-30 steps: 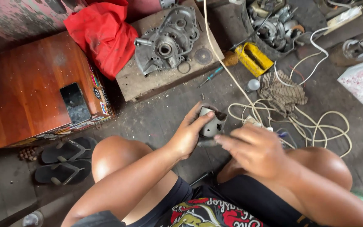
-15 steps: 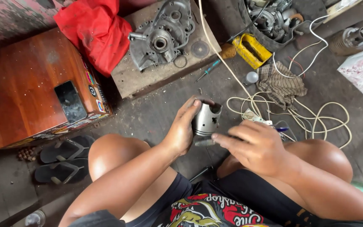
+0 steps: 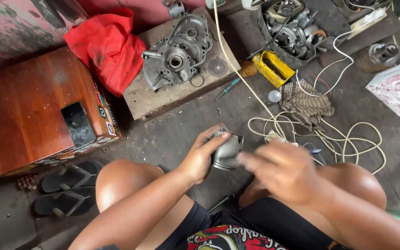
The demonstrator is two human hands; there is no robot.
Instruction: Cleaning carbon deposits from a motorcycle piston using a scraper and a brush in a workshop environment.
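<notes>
Grey metal, dull and rounded: a small cylindrical metal piston (image 3: 227, 152) sits in the left hand (image 3: 201, 157), held above the dark concrete floor (image 3: 172, 134) between the person's bare knees, fingers wrapped over its top and thumb side under it. Right hand (image 3: 281, 169) is just beside the piston on its right, fingertips at or near its skirt; the hand is motion-blurred, so I cannot tell whether it grips anything or is loosely open. Left of the knees, a pair of dark rubber sandals (image 3: 63, 190) lies side by side on the floor. Beyond them, a reddish-brown wooden box (image 3: 28, 111) with stickers along its edge carries a black phone (image 3: 78, 124) lying flat on top. Right of the hands, a tangle of white cord (image 3: 348, 139) loops over the floor, with a brown checked rag (image 3: 307, 103) on it and a small pale bulb-like ball (image 3: 274, 96) near the rag. Farther out, a green-handled screwdriver (image 3: 228, 89) lies by a thick wooden slab (image 3: 163, 99) that bears a grey cast-metal engine casing (image 3: 177, 53) (a flat round disc and a thin ring rest beside it). Red crumpled cloth (image 3: 107, 46) lies left of the slab, a yellow metal bracket (image 3: 272, 68) to its right, and a dark tray of engine parts (image 3: 292, 32) at the far edge.
</notes>
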